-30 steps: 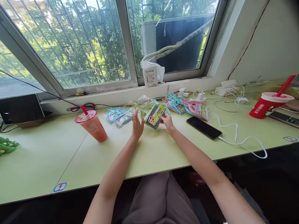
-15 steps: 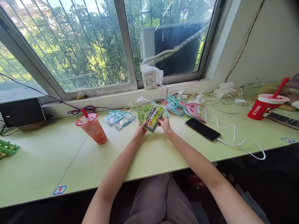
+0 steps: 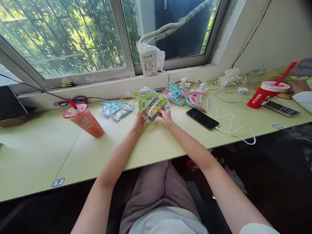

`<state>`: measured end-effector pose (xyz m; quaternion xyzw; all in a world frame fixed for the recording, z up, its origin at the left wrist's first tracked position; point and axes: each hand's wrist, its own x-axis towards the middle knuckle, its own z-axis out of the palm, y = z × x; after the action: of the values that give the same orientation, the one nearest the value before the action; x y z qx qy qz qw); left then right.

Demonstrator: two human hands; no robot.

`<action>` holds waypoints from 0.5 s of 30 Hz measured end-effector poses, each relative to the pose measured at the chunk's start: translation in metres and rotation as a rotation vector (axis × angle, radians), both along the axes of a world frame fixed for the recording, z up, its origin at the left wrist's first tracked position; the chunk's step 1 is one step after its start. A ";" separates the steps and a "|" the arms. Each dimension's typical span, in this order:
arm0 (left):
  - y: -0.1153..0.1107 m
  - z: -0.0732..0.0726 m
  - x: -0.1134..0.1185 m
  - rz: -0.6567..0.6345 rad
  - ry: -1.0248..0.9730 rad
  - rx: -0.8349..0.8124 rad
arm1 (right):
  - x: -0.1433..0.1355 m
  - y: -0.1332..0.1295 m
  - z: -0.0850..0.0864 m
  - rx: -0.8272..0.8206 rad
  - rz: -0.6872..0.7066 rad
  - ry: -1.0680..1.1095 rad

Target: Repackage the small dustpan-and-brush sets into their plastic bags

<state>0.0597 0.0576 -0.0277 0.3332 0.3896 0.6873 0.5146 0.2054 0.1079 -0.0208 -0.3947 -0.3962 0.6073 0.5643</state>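
Mauve-grey trousers (image 3: 156, 190), softly creased; a pale top (image 3: 168, 221) (its right sleeve (image 3: 258, 228) equally pale); bare forearms (image 3: 119, 156).

Cup (image 3: 85, 121) at left; phone (image 3: 202, 119), cable (image 3: 232, 125) attached; red cup (image 3: 264, 94) beside second phone (image 3: 281, 108); box (image 3: 149, 63) on windowsill (image 3: 107, 87).

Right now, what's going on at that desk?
A person at the desk holds a green packet in both hands, the left hand at its lower left edge and the right hand at its right. Blue packets lie to the left, with more blue and pink ones to the right. A pink drink stands on the left; a phone with a white cable lies on the right.
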 end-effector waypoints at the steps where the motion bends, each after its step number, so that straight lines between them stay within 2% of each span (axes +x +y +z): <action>1: 0.000 0.000 -0.002 0.022 -0.005 0.017 | 0.000 0.000 0.000 -0.001 0.019 0.000; 8: -0.011 0.002 0.007 0.001 0.064 0.019 | 0.002 -0.002 0.002 -0.004 0.178 -0.061; 15: -0.011 0.002 0.004 0.009 0.106 0.011 | 0.005 -0.004 0.012 -0.026 0.228 -0.125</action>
<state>0.0639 0.0469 -0.0253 0.3702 0.4139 0.6730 0.4885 0.2101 0.1037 -0.0091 -0.3917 -0.4648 0.6467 0.4607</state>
